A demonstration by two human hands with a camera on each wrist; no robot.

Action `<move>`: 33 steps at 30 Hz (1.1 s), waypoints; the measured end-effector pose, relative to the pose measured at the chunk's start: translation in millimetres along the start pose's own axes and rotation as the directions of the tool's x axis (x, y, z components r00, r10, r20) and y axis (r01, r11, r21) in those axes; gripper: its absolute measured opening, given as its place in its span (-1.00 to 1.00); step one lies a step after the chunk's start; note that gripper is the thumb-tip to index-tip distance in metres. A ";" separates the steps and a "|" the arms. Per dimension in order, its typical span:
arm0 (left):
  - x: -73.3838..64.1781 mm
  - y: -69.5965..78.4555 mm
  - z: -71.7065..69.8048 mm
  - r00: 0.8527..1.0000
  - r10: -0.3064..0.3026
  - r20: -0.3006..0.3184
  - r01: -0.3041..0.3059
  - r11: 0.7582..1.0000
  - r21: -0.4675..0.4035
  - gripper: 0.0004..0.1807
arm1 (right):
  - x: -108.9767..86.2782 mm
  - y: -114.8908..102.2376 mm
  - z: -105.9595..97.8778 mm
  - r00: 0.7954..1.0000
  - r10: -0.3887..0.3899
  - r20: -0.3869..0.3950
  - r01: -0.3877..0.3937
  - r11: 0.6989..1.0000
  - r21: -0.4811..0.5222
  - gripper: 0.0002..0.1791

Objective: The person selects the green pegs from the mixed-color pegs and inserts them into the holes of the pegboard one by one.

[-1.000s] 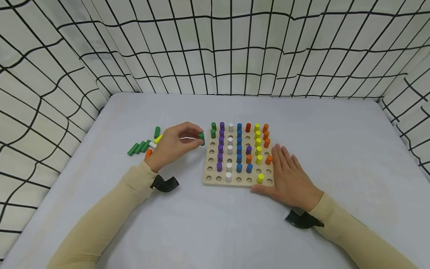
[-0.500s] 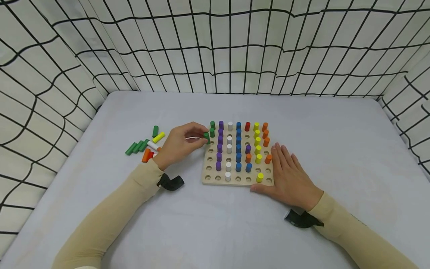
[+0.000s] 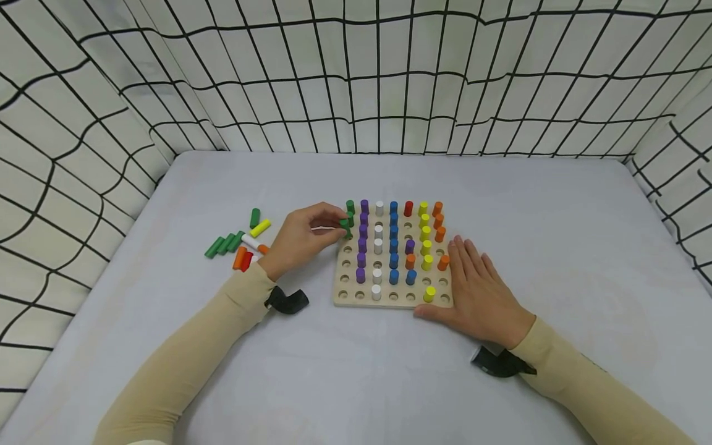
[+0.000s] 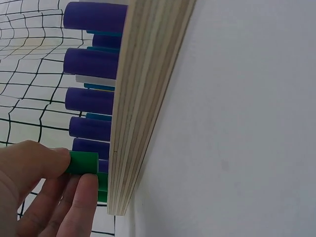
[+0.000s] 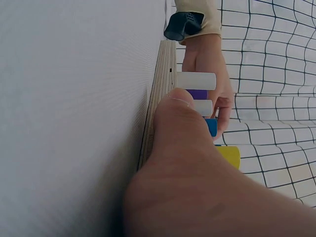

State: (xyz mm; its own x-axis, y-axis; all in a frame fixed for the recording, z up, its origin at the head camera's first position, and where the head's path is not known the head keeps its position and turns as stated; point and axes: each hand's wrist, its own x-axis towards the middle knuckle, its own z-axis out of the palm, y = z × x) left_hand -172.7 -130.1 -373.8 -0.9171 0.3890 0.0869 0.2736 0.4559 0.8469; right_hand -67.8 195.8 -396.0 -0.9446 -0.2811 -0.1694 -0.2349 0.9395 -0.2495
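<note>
As a person pinches a green peg (image 3: 345, 229) between the left hand (image 3: 303, 240)'s thumb and fingers, the piece has shifted over the past second from just outside a wooden pegboard (image 3: 384, 303) to over its leftmost column, suggesting that carrying has given way to lining up. The peg sits at the fingertips, just nearer the person than two green pegs (image 3: 350, 207) standing in that column and beside a line of purple pegs (image 3: 362, 246); in the left wrist view its lower end appears short of the board, not yet seated. Across the board, the right hand (image 3: 481, 296) lies with fingers straight by the right edge, holding no peg, its thumb apart from them and touching the near edge. To the far left, loose pegs (image 3: 225, 244) in green, yellow, white, orange and red lie on a white table (image 3: 334, 371), with black mesh (image 3: 378, 74) rising behind.
</note>
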 end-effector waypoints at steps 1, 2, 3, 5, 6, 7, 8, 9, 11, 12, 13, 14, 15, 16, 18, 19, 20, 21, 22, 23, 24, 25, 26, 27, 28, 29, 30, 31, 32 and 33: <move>0.3 -0.5 0.5 1.000 -0.003 0.002 0.003 1.000 0.000 -0.68 | 0.0 0.1 -0.1 1.000 -0.001 -0.001 0.001 1.000 0.001 0.54; 0.3 -0.9 0.9 1.000 -0.006 0.004 0.006 1.000 0.001 -0.67 | 0.0 0.2 -0.2 1.000 -0.001 -0.001 0.001 1.000 0.001 0.54; 0.4 -1.4 1.3 1.000 -0.012 0.005 0.012 1.000 0.004 -0.67 | 0.1 0.2 -0.2 1.000 -0.002 -0.002 0.002 1.000 0.001 0.54; -0.1 -2.5 1.7 1.000 -0.023 0.005 0.023 1.000 0.009 -0.67 | 0.1 -0.1 -0.1 1.000 -0.003 0.000 0.003 1.000 0.002 0.54; -0.2 -3.1 1.8 1.000 -0.025 0.005 0.025 1.000 0.008 -0.67 | 0.2 -0.3 -0.1 1.000 -0.003 0.001 0.003 1.000 0.003 0.54; -0.3 -3.5 1.8 1.000 -0.028 0.004 0.028 1.000 0.008 -0.67 | 0.2 -0.4 -0.1 1.000 -0.002 0.002 0.002 1.000 0.003 0.54; -0.2 -3.9 2.0 1.000 -0.029 0.003 0.029 1.000 0.009 -0.67 | 0.3 -0.5 -0.2 1.000 -0.001 0.003 0.001 1.000 0.003 0.54; -0.3 -4.1 2.0 1.000 -0.030 0.002 0.030 0.999 0.011 -0.67 | 0.2 -0.5 -0.3 1.000 0.000 0.005 0.000 1.000 0.001 0.54; 0.1 -4.5 2.4 1.000 -0.028 0.001 0.028 0.999 0.015 -0.67 | 0.2 -0.4 -0.6 1.000 0.001 0.007 -0.001 1.000 0.002 0.54; 0.2 -4.5 2.6 1.000 -0.027 0.001 0.027 1.000 0.016 -0.68 | 0.1 -0.3 -0.7 1.000 0.002 0.007 -0.002 1.000 0.001 0.54; 0.3 -4.6 2.9 1.000 -0.027 0.001 0.027 0.999 0.018 -0.68 | 0.1 0.0 -0.6 1.000 0.002 0.008 -0.002 1.000 0.000 0.54; 0.5 -4.8 3.1 1.000 -0.026 0.000 0.026 0.999 0.020 -0.68 | 0.0 0.2 -0.7 1.000 0.002 0.008 -0.002 1.000 -0.001 0.54; 0.6 -4.9 3.3 1.000 -0.026 0.000 0.026 0.999 0.023 -0.68 | 0.0 0.4 -0.7 1.000 0.002 0.010 -0.002 1.000 -0.002 0.54; 0.9 -5.2 3.6 1.000 -0.026 0.001 0.026 0.999 0.024 -0.68 | 0.0 0.5 -0.6 1.000 0.001 0.010 -0.001 1.000 -0.002 0.54; 1.1 -5.8 3.9 1.000 -0.027 0.002 0.027 0.999 0.025 -0.68 | 0.1 0.9 -0.5 1.000 0.001 0.011 -0.001 1.000 -0.005 0.54; 1.3 -6.1 4.1 1.000 -0.028 0.002 0.028 0.999 0.027 -0.68 | 0.0 1.1 -0.5 1.000 0.001 0.012 0.000 1.000 -0.006 0.54; 1.4 -6.4 4.2 1.000 -0.027 0.003 0.026 0.999 0.029 -0.68 | 0.0 1.1 -0.6 1.000 0.000 0.012 0.000 1.000 -0.007 0.54; 1.4 -6.6 4.3 1.000 -0.026 0.004 0.026 0.999 0.029 -0.68 | 0.0 1.2 -0.6 1.000 0.000 0.012 0.000 1.000 -0.008 0.54; 1.3 -6.8 4.3 1.000 -0.026 0.004 0.025 0.999 0.029 -0.68 | 0.0 1.3 -0.6 1.000 0.000 0.012 0.000 1.000 -0.007 0.54; 1.3 -7.0 4.3 1.000 -0.024 0.005 0.024 0.999 0.029 -0.68 | 0.1 1.3 -0.5 1.000 0.000 0.012 0.000 1.000 -0.007 0.54; 1.2 -7.1 4.4 1.000 -0.024 0.006 0.023 0.999 0.029 -0.68 | 0.2 1.3 -0.5 1.000 0.000 0.013 0.000 1.000 -0.007 0.54; 1.3 -7.2 4.2 1.000 -0.021 0.007 0.021 0.999 0.030 -0.68 | 0.3 1.3 -0.5 1.000 0.000 0.012 0.000 1.000 -0.006 0.55; 1.3 -7.3 4.1 1.000 -0.020 0.006 0.020 0.999 0.030 -0.68 | 0.3 1.3 -0.6 1.000 0.001 0.012 -0.001 1.000 -0.006 0.55; 1.4 -7.4 4.1 1.000 -0.018 0.006 0.018 0.999 0.030 -0.68 | 0.4 1.2 -0.6 1.000 0.001 0.012 -0.001 1.000 -0.005 0.55; 1.4 -7.6 4.0 1.000 -0.017 0.007 0.017 0.999 0.031 -0.69 | 0.5 1.2 -0.6 1.000 0.000 0.011 0.000 1.000 -0.005 0.55; 1.4 -7.7 3.9 1.000 -0.016 0.007 0.016 0.999 0.032 -0.69 | 0.6 1.2 -0.6 1.000 0.000 0.010 0.001 1.000 -0.004 0.55; 1.4 -7.8 3.9 1.000 -0.015 0.007 0.015 0.999 0.034 -0.69 | 0.5 1.2 -0.5 1.000 -0.001 0.009 0.001 1.000 -0.004 0.55; 1.4 -8.0 3.9 1.000 -0.014 0.007 0.013 0.999 0.035 -0.69 | 0.5 1.2 -0.5 1.000 -0.002 0.007 0.002 1.000 -0.003 0.55; 1.4 -8.1 3.9 1.000 -0.013 0.009 0.012 0.999 0.036 -0.69 | 0.4 1.2 -0.3 1.000 -0.003 0.006 0.003 1.000 -0.003 0.55; 1.5 -8.2 3.9 1.000 -0.012 0.010 0.011 0.999 0.036 -0.69 | 0.4 1.3 -0.2 1.000 -0.004 0.004 0.004 1.000 -0.004 0.55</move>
State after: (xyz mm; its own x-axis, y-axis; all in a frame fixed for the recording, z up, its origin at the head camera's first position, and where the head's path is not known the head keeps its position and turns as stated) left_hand -175.2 -130.2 -382.7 -0.9173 0.3916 0.0716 0.2734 0.4889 0.8284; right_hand -68.5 197.0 -396.2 -0.9428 -0.2853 -0.1722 -0.2392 0.9392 -0.2465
